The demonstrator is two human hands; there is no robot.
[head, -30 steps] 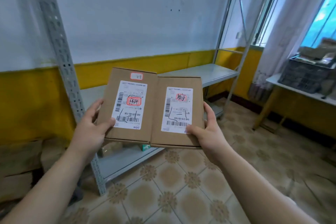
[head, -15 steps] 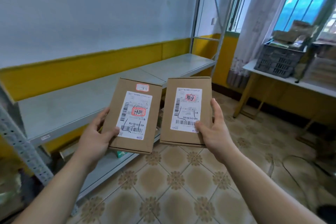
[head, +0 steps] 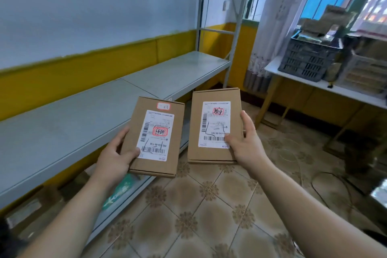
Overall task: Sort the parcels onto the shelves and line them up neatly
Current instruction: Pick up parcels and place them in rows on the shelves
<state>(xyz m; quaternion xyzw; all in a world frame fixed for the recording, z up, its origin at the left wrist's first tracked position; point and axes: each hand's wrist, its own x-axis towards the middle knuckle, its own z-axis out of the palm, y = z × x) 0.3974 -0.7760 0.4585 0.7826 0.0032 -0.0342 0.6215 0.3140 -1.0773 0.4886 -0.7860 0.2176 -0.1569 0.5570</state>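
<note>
I hold two flat brown cardboard parcels, each with a white shipping label marked in red. My left hand (head: 117, 157) grips the left parcel (head: 155, 136) by its lower left edge, thumb on the label. My right hand (head: 245, 142) grips the right parcel (head: 213, 128) at its right edge, thumb on the barcode. The two parcels are apart, side by side, in front of the grey metal shelf (head: 83, 115), which runs along the wall to my left at about waist height.
A lower shelf board (head: 134, 192) holds a green-printed packet and brown boxes further left. To the right, a white table (head: 314, 84) carries a dark plastic crate (head: 307, 58) and stacked parcels by the window. Tiled floor lies below, with a cable at right.
The view has swung right along the shelf and closer to it. The parcels, touching a second ago, have been drawn apart, one in each hand.
</note>
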